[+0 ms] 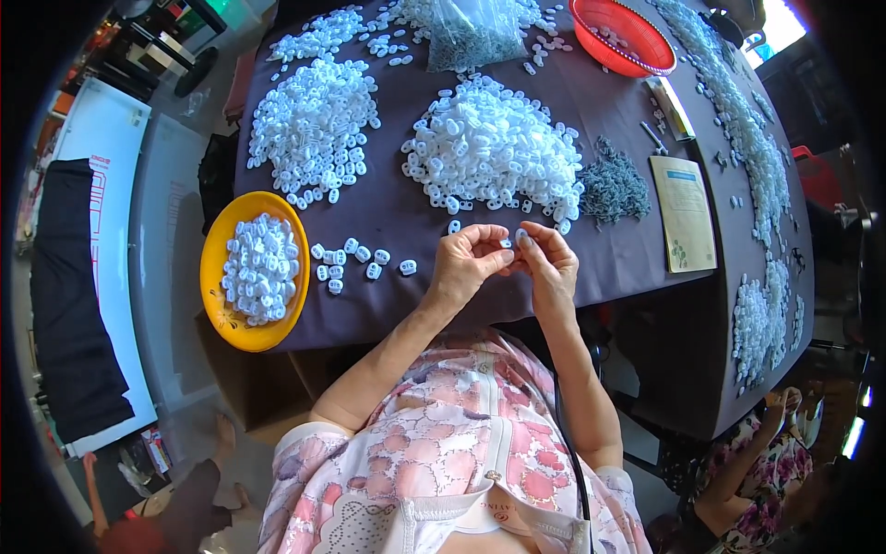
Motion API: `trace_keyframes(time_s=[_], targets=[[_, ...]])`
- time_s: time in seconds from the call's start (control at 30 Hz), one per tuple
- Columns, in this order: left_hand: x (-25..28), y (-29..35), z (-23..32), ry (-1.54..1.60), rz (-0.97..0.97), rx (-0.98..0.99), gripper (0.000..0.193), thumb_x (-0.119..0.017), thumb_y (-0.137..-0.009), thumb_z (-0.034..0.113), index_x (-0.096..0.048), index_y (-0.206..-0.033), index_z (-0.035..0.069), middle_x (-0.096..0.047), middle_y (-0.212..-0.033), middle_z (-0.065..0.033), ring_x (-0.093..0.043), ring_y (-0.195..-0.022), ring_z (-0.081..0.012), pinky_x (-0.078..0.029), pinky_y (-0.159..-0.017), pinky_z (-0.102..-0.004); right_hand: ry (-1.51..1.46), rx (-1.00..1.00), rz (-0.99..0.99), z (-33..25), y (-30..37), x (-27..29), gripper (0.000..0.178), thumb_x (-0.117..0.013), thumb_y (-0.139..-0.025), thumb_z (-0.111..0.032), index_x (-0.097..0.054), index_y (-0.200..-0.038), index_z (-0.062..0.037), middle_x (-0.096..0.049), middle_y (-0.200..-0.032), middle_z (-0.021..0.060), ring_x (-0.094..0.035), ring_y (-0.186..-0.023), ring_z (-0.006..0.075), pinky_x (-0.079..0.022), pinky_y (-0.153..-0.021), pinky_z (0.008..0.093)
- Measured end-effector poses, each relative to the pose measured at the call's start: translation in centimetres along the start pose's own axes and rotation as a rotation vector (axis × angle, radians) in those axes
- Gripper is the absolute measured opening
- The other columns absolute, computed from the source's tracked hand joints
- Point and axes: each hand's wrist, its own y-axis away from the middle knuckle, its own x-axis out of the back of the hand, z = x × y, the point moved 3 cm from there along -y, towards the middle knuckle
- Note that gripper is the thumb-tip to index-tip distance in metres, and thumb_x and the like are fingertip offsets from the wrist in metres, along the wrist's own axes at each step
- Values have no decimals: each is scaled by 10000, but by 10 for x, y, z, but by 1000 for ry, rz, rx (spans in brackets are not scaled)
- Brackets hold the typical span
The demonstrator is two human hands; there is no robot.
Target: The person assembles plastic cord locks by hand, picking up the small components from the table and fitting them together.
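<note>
My left hand (pixel 459 269) is closed in a pinch on a small white plastic piece (pixel 506 244), just off the table's near edge. Close beside it, my right hand (pixel 552 268) pinches another small white piece (pixel 522 234) between thumb and fingers. The fingertips of both hands nearly meet, and they hide part of what they hold. Right beyond the hands lies a large heap of white oval plastic pieces (pixel 494 143) with holes in them. A pile of tiny grey parts, perhaps springs (pixel 615 185), sits to the right of that heap.
At the left edge stands a yellow plate (pixel 218 300) full of white pieces, with several loose pieces (pixel 334 271) beside it. Farther back are another white heap (pixel 312 125), a clear bag (pixel 475 37) and a red basket (pixel 637 61). A tan booklet (pixel 684 217) lies right. Other people sit nearby.
</note>
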Motion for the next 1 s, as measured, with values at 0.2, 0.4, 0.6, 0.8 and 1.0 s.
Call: trace_keyframes(time_s=[0.2,0.4,0.6,0.8,1.0], targets=[[-2,6,12,-331,11,-105,124,-633,-858,47,-633,-957,-27,-637,-716,-35,-599,-593,-89,-518,-543,-227,60,-11,-23,-6,1,0,190,-615,-884,-83,-618,-1058,-5,-658,-841,48,-635,-703,100,-517,-618,218],[0,6,14,-599,-34,-302,130,-601,-900,138,-615,-888,9,-601,-667,-4,-527,-510,-51,-429,-444,-199,70,6,-29,-6,0,0,192,-618,-882,-82,-623,-1056,-1,-661,-843,55,-641,-708,107,-516,-616,217],[5,2,7,-222,-20,50,135,-586,-911,160,-600,-899,27,-583,-677,-5,-512,-479,-38,-392,-387,-179,76,3,-45,-8,2,0,196,-618,-880,-72,-625,-1060,5,-663,-855,62,-650,-723,122,-531,-633,229],[3,2,7,-187,-10,44,148,-590,-909,161,-598,-892,14,-584,-669,-13,-517,-473,-46,-402,-389,-183,65,26,-62,-5,2,-3,192,-610,-882,-56,-625,-1063,5,-666,-867,68,-661,-734,135,-535,-630,225],[3,2,5,-212,11,38,153,-600,-903,162,-598,-892,9,-588,-672,-16,-517,-470,-49,-403,-384,-183,77,45,-60,-4,3,-3,182,-608,-881,-51,-629,-1053,5,-671,-858,71,-665,-733,140,-538,-623,228]])
